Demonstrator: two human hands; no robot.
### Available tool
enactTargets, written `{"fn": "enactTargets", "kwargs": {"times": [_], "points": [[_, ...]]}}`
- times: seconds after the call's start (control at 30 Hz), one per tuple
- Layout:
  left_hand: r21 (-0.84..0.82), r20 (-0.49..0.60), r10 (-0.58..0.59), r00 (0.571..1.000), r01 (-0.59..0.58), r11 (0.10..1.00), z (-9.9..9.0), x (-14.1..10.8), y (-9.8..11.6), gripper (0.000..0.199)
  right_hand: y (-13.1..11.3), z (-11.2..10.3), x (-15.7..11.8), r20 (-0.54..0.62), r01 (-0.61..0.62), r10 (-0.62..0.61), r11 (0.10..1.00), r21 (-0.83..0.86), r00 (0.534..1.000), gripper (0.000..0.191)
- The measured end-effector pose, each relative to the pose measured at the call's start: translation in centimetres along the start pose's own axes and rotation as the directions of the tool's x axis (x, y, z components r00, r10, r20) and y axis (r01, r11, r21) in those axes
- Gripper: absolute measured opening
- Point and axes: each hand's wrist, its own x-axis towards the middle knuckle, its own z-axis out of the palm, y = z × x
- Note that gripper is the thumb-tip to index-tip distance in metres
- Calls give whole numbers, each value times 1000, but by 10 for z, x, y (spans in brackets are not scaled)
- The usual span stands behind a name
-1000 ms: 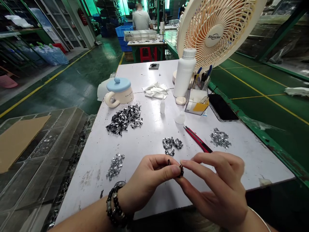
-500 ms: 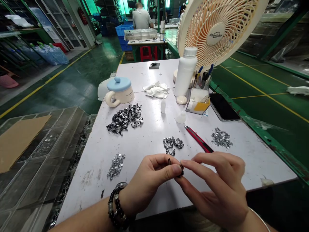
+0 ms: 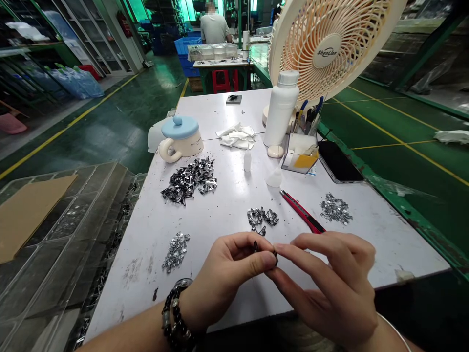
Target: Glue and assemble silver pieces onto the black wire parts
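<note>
Barely a stir here — the dark clip (image 3: 255, 246) has tilted slightly in the left hand (image 3: 227, 274), thumb and forefinger pinching it over the near part of the table (image 3: 220, 215). The loose clips (image 3: 271, 217) beyond lie as they did, so only this one piece seems in work. The right hand (image 3: 335, 286) has thumb and forefinger tips right beside it — gripping or merely touching, I can't tell, since the left thumb covers most of the clip

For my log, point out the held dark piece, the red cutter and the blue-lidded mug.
Held dark piece (image 3: 255, 246), head view: its exposed upper end.
Red cutter (image 3: 301, 210), head view: handle's middle.
Blue-lidded mug (image 3: 187, 146), head view: cream wall.
</note>
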Motion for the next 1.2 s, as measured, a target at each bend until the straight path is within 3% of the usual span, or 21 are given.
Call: {"fn": "enactTargets", "kwargs": {"times": [1.2], "points": [[-14, 49, 10, 999, -9, 1000, 2, -4, 1, 2, -1, -3, 0, -47, 37, -38, 999, -22, 998, 18]]}}
